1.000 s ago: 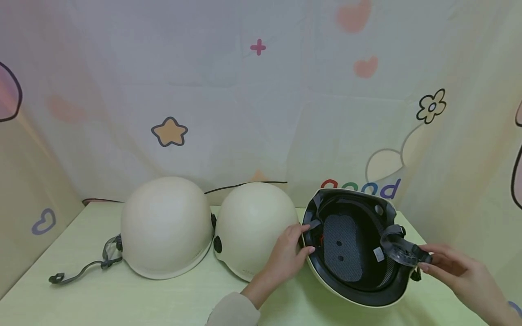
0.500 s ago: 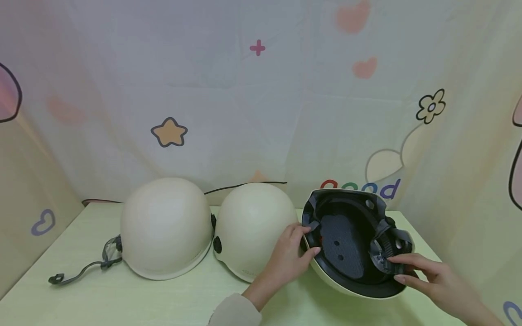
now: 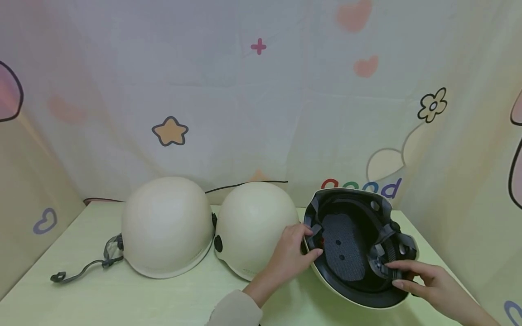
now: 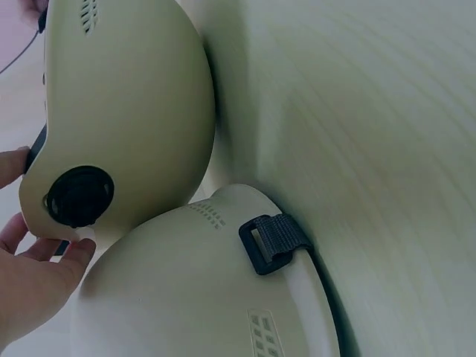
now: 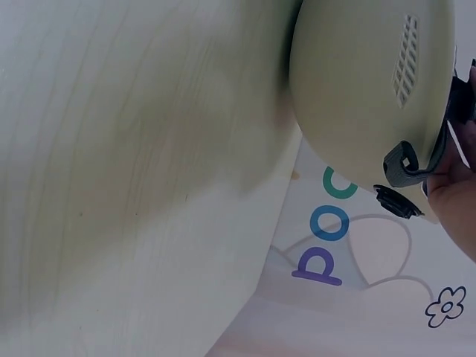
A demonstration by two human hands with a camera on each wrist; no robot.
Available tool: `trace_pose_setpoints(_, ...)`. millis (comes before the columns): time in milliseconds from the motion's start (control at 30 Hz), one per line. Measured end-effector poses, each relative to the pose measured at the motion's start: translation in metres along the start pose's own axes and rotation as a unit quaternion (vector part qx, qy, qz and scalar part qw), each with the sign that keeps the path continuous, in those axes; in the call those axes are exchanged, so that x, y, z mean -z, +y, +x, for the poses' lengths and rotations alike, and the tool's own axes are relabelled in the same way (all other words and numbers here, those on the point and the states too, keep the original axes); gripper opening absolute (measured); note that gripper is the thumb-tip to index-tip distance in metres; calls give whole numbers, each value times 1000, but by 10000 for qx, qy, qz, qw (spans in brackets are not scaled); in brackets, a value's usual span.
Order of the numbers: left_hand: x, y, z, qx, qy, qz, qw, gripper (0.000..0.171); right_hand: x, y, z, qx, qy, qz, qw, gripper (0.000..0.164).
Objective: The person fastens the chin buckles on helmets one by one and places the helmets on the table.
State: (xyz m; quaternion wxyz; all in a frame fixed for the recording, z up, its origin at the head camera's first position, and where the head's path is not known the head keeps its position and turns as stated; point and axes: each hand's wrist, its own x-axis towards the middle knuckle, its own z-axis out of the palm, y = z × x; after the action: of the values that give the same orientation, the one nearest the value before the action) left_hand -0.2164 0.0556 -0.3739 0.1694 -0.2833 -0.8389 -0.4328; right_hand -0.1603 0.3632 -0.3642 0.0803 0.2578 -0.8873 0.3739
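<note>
Strap (image 3: 385, 233) moved inward, helmet (image 3: 344, 253) on a seemingly wooden table (image 3: 134, 303), printed cloth (image 3: 253, 136) behind.

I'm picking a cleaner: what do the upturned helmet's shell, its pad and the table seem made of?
Shell: probably hard plastic, satin; smooth, softly shaded curve.
Pad: likely mesh fabric, matt; fine speckled texture, though its filling is hidden.
Table: wood or printed laminate, low gloss; grain-like streaks fit either.

Ranged on the table (image 3: 134, 305) from left helmet (image 3: 167, 226) at nine o'clock, past middle helmet (image 3: 253, 226), to right helmet (image 3: 343, 246) at three; backed by cloth (image 3: 212, 68).
</note>
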Motion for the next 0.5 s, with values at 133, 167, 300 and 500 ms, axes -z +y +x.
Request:
trace_pose_setpoints(133, 2, -1, 0, 59, -128, -143, 9998, 31, 0, 0, -1, -85, -87, 120, 9999, 38)
trace_pose_setpoints(167, 2, -1, 0, 73, -150, -171, 9997, 31, 0, 0, -1, -126, -103, 127, 9998, 38)
trace_pose_setpoints(300, 4, -2, -1, 97, -241, -251, 9993, 34, 0, -1, 0, -207, -191, 187, 9994, 38)
trace_pose_setpoints(500, 4, -5, -4, -97, -375, -213, 9990, 39, 1, 0, -1, -318, -356, 355, 9982, 38)
